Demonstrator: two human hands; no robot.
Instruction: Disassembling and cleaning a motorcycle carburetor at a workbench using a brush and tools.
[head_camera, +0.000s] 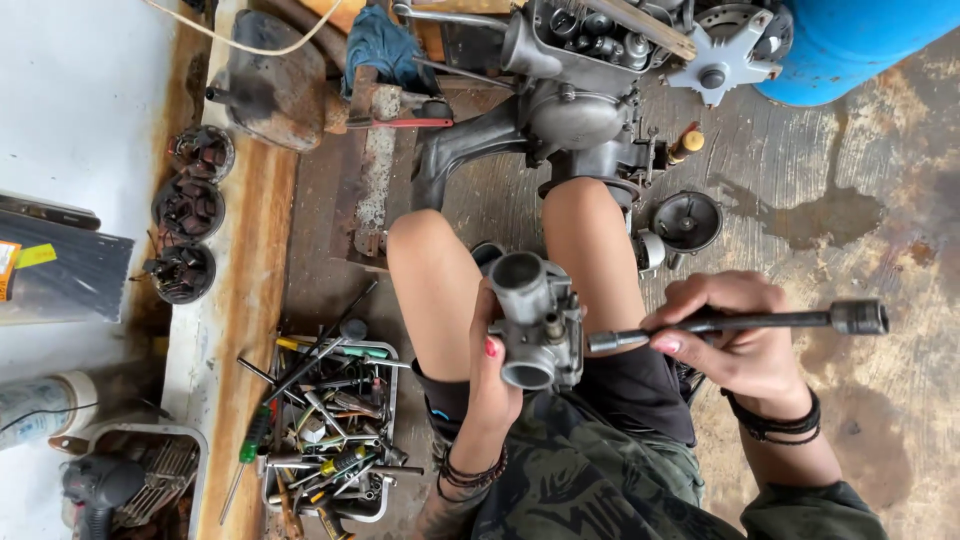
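Your left hand (490, 372) is wrapped around a grey metal carburetor (535, 320), holding it up over your lap between your 2 knees. Your right hand (735, 340) is closed around a long socket wrench (740, 322), its tip right at the carburetor's side. The tool tray (385, 352) sits on the floor (880, 240) just left of your leg, with the engine block (580, 100) ahead of your knees.

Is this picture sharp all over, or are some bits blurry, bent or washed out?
Head view: soft, even daylight with faint shadows; the carburettor in the left hand and the socket wrench in the right hand look sharp; the pale surface at far left is washed out; edges bow slightly from the wide lens.
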